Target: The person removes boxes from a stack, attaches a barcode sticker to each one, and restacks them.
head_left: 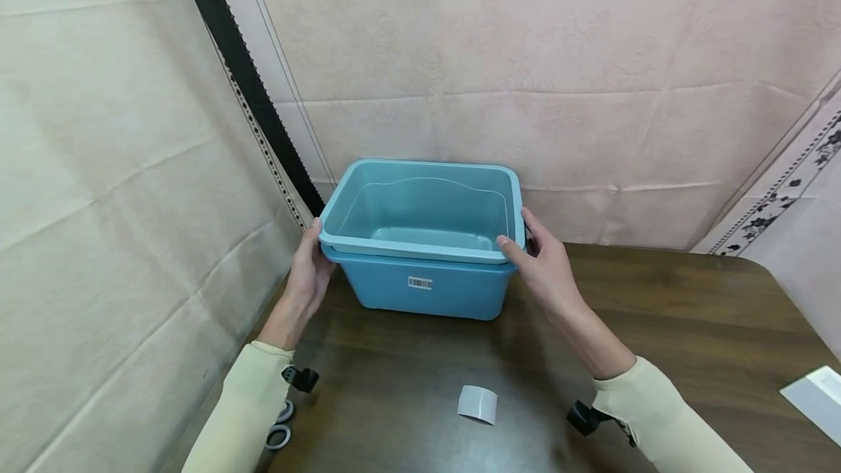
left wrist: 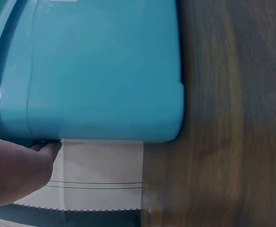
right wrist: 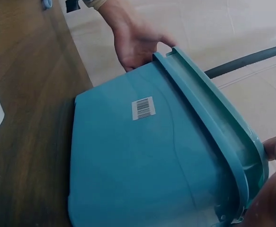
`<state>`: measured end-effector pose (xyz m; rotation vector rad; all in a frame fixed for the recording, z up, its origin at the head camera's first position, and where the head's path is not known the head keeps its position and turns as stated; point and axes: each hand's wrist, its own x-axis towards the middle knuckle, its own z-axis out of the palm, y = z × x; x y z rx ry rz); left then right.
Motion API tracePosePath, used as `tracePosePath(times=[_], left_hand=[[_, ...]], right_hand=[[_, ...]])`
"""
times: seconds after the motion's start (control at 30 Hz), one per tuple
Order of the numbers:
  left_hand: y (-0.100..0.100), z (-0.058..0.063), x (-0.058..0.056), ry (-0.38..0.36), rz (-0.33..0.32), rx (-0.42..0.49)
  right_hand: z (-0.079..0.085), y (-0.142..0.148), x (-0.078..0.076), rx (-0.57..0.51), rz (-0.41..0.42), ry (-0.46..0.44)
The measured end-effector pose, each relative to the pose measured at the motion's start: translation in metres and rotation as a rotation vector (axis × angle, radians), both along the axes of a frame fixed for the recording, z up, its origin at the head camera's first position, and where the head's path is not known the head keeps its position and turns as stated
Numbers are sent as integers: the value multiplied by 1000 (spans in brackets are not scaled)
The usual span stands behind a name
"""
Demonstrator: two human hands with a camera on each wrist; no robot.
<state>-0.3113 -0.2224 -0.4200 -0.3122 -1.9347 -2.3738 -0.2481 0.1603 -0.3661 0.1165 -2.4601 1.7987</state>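
Observation:
Two blue plastic bins are nested one inside the other in the head view. The upper bin (head_left: 420,203) is the lighter one, and its inside shows nothing but its bare floor. The lower bin (head_left: 394,287) is darker, with a barcode sticker (right wrist: 143,108) on its side. At the left end my left hand (head_left: 310,268) holds the stack by the rims, its thumb up at the edge. On the right my right hand (head_left: 545,265) grips the rim, thumb over the upper bin's edge and fingers outside, partly hidden by the bin.
A curved white piece (head_left: 477,404) lies on the brown wooden table (head_left: 657,327), nearer to me. Grey looped handles (head_left: 279,435) show beside the left sleeve. At the right edge sits a flat white object (head_left: 815,400). Pale cloth (head_left: 558,93) hangs close behind the bins.

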Motion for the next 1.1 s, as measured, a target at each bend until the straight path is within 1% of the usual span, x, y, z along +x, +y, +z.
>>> tracePosePath(times=[0.13,0.27,0.4,0.5,0.67,0.77,0.83,0.9,0.93,1.03,1.1], left_hand=[[2,-1,0,-16,28,13],[3,-3,1,-24,70,29],[3,-4,2,-40,98,23],[5,-4,2,-57,92,3],[9,-2,0,-66,49,-44],[12,-4,-5,-51,61,-114],[13,-6,-7,-26,112,-176],[14,-9,-6,9,197,-239],[14,-11,-5,27,245,-256],[12,-15,3,84,387,-318],[9,-16,9,114,440,-359]], right_hand=[[-4,1,1,-7,2,5],[-7,2,3,-29,3,14],[-9,3,4,-55,5,27],[-11,5,6,-62,-1,34],[-13,12,10,-37,-19,38],[-12,17,10,-29,-21,47],[-11,19,10,-24,-21,51],[-11,19,9,-18,-17,57],[-11,19,9,-19,-10,54],[-12,18,9,-18,16,35],[-11,17,9,-15,40,25]])
